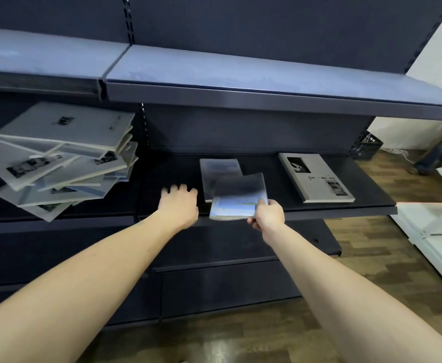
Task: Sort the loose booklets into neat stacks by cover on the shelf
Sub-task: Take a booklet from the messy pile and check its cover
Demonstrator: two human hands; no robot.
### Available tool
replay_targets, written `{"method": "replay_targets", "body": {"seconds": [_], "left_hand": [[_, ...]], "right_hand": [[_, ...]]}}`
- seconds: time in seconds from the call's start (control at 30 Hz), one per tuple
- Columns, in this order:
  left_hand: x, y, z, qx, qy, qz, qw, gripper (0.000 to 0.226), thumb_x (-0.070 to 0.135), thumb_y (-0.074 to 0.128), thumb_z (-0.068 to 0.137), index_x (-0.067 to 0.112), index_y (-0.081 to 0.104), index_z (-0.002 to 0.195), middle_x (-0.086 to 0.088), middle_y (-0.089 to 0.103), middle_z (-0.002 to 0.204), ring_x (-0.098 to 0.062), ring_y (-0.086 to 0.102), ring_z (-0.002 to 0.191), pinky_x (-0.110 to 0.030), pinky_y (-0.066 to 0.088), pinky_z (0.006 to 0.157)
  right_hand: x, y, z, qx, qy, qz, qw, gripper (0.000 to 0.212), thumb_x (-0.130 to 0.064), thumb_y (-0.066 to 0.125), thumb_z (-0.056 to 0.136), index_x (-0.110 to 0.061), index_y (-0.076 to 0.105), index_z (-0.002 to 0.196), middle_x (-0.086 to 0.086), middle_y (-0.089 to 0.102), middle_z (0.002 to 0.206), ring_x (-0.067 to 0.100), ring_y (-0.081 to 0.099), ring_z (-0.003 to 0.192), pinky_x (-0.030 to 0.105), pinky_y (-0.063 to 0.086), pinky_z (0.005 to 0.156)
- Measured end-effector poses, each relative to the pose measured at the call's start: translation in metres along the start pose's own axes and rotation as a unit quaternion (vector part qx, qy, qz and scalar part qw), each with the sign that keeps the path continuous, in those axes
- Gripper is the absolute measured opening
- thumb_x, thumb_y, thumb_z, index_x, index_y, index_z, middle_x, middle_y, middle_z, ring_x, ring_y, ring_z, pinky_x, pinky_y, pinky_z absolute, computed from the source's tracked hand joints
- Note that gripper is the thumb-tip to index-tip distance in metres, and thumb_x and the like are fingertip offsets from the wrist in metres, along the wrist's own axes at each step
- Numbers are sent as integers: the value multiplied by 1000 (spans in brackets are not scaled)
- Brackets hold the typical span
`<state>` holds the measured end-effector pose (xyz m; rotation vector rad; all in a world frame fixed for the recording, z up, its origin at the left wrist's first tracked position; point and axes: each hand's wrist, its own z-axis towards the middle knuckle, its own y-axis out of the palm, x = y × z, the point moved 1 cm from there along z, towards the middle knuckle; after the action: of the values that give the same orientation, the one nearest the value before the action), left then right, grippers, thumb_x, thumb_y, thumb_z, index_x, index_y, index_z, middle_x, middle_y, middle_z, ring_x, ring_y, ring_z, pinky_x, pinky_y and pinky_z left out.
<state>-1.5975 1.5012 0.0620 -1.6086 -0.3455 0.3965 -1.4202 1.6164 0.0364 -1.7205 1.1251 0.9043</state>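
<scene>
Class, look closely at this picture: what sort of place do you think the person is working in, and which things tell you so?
Probably a shop or stockroom being set up. Clues: dark metal display shelving with slotted uprights, a messy pile of booklets awaiting sorting, and a plastic crate on the wood-pattern floor.

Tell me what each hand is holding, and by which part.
The right hand pinches a blue-covered booklet at its near right corner. The left hand holds nothing.

Only the grey booklet (316, 177) lying flat at the right end of the dark shelf (366, 184) bears partly legible cover lettering, roughly "Tim… Memory", its middle blurred; print on other covers is too blurred to read.
</scene>
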Motion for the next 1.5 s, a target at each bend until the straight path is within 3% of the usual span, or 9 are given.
{"method": "replay_targets", "body": {"seconds": [0.3,0.4,0.6,1.0,1.07,1.13,1.23,1.33,1.5], "left_hand": [[-12,13,48,-55,-29,-45,997,55,34,45,96,21,32,147,-12,32,151,-39,33,136,-48,27,111],[-17,16,65,-72,-30,-54,995,52,36,41,97,21,32,146,-11,30,151,-38,31,137,-47,24,112],[-23,22,85,-80,-36,-63,994,47,35,44,96,22,37,141,-9,34,148,-35,33,135,-46,27,110],[-29,9,99,-85,-87,-66,990,58,36,42,99,22,23,151,-11,25,156,-34,28,140,-45,24,115],[-27,8,101,-84,-95,-65,990,60,36,41,99,23,19,153,-11,23,157,-34,26,142,-46,23,116],[-23,7,103,-80,-97,-63,990,59,36,41,99,23,20,153,-11,24,157,-33,27,142,-45,23,116],[-18,8,102,-86,-95,-62,990,57,36,40,100,22,23,152,-11,25,156,-33,28,141,-44,24,115],[-16,9,102,-94,-97,-60,989,55,36,40,100,22,25,151,-11,25,156,-34,29,140,-44,25,115],[-15,7,102,-88,-98,-50,990,54,36,41,99,20,27,150,-10,30,153,-33,33,137,-43,28,113]], "right_hand": [[-13,32,40,-18,-9,-50,999,25,-17,36,103,-11,51,122,12,63,88,18,55,45,22,39,38],[-20,38,53,-18,-24,-67,997,28,-13,40,100,-9,53,124,13,64,79,18,55,42,21,37,36],[-24,44,75,-35,-35,-97,994,33,-17,47,102,-9,50,133,12,66,90,11,55,34,19,38,35],[-29,53,106,-70,-47,-147,986,39,-21,64,94,-12,44,126,13,62,110,26,65,68,28,53,44],[-29,59,109,-59,-63,-200,976,48,-31,68,91,-13,44,128,13,60,117,32,69,83,31,56,48],[-29,63,110,-53,-93,-263,959,55,-44,67,88,-13,43,127,14,60,122,36,68,98,39,60,67],[-31,61,107,-34,-132,-416,899,59,-54,52,96,-11,43,134,12,57,130,33,61,115,32,43,75],[-32,58,107,-15,-155,-496,854,57,-56,39,101,-12,42,137,11,52,133,30,61,113,32,39,73],[-28,59,111,-5,-166,-526,834,56,-54,35,102,-11,44,137,11,45,132,29,62,106,33,40,69]]}}
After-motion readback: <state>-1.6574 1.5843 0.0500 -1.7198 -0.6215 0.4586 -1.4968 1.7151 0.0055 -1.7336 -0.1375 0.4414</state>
